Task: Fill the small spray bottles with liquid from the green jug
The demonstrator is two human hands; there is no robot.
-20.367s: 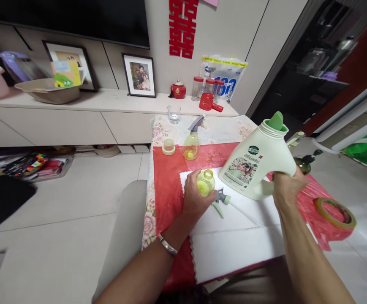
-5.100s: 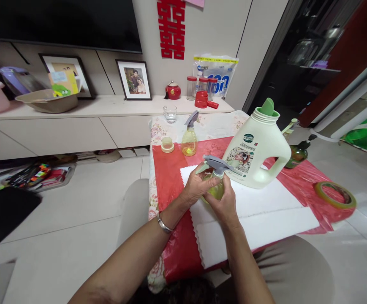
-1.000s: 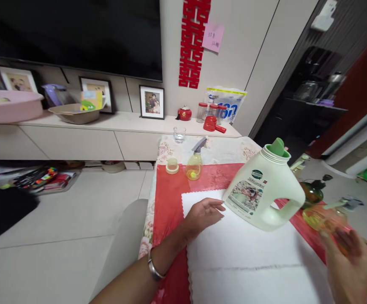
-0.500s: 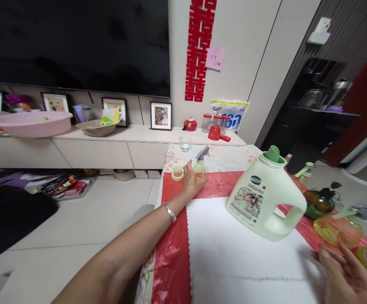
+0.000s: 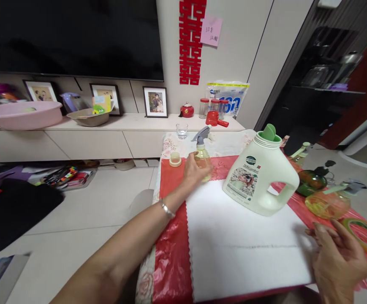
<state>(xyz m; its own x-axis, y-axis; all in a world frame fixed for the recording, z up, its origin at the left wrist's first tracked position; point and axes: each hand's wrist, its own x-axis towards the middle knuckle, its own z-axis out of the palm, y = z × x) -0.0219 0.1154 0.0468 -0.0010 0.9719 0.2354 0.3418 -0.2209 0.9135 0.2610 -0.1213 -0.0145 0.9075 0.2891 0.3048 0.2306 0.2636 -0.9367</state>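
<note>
My left hand (image 5: 196, 169) is wrapped round a small spray bottle (image 5: 205, 153) with clear yellowish walls and a grey trigger head, upright over the red cloth's edge. A pale cap (image 5: 175, 159) lies just left of that hand. At the lower right, my right hand (image 5: 338, 253) hovers by the white sheet's edge, fingers loosely bent and apart, with nothing visible in it. Between the hands stands a large pale-green detergent jug (image 5: 261, 175), its mouth uncapped and a green spout (image 5: 269, 132) showing inside.
A white sheet (image 5: 246, 261) lies on the red covering (image 5: 172, 236). To the right are a round yellowish spray bottle (image 5: 328, 204), a dark green bottle (image 5: 311, 182) and a roll of tape (image 5: 348, 240). A glass cup (image 5: 182, 131) stands at the table's far end.
My left hand has closed round the spray bottle and shifted it slightly right, towards the white sheet. The view has tipped downward; my right hand stays near the right edge.
</note>
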